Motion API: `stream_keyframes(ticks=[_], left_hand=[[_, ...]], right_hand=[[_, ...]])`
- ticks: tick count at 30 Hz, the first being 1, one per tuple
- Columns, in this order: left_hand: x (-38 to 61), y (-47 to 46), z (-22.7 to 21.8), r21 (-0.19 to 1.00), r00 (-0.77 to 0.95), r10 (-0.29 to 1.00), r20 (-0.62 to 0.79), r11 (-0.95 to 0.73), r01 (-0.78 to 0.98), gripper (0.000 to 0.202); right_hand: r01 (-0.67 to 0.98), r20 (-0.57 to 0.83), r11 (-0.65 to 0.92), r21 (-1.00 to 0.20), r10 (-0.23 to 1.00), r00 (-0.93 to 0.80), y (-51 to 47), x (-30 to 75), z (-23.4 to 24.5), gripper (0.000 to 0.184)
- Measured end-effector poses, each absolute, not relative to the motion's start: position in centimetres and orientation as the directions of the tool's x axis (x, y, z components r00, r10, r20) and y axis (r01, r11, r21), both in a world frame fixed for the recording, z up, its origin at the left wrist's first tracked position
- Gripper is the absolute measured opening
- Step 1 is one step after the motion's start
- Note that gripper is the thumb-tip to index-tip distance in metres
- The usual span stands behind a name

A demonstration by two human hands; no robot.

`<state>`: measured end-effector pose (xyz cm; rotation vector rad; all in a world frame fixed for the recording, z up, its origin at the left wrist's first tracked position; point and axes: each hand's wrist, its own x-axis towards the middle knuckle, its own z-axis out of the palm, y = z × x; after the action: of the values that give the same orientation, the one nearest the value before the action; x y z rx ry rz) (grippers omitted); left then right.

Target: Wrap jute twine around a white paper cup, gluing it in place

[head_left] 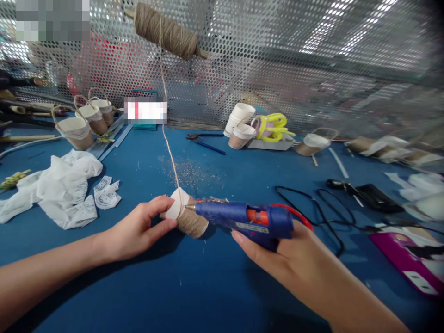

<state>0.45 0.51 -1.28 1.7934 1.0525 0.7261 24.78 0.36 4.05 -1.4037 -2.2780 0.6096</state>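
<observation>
My left hand point(147, 224) grips the white end of a small paper cup point(173, 210) lying on its side, thumb and fingers closed on it. Jute twine wraps the cup's other part point(193, 222). From there a strand of twine point(169, 150) runs up to a large spool point(165, 31). In my right hand point(294, 259) is a blue hot glue gun point(239, 215), fingers closed round its handle. Its metal nozzle points left and is at the edge of the wound twine; whether it touches I cannot tell.
Several twine-wrapped cups with handles point(79, 132) stand at back left, beyond white lace point(65, 189). Blue-handled pliers point(208, 143) lie behind the cup. Stacked white cups point(241, 115) and yellow tubing point(274, 127) are at the back. At right are a black cord point(312, 196) and a purple box point(402, 263).
</observation>
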Motion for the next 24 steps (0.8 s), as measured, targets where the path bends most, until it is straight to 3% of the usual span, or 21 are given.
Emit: stream_keyframes(ticks=[12,18,24], left_hand=[[0.47,0.43,-1.53,0.920,0.437,0.899,0.034,-0.199,0.338,0.019],[0.55,0.42,-1.56,0.927,0.411,0.912,-0.006,-0.149,0.344,0.024],[0.57,0.37,-1.90,0.940,0.406,0.914,-0.016,-0.124,0.318,0.027]], right_hand=[[0.759,0.063,0.403,-0.511,0.898,-0.435,0.81,24.50,4.52,0.029],[0.717,0.153,0.470,-0.515,0.873,-0.463,0.47,24.59,3.84,0.020],[0.700,0.024,0.418,-0.579,0.867,-0.498,0.37,24.27,3.95,0.017]])
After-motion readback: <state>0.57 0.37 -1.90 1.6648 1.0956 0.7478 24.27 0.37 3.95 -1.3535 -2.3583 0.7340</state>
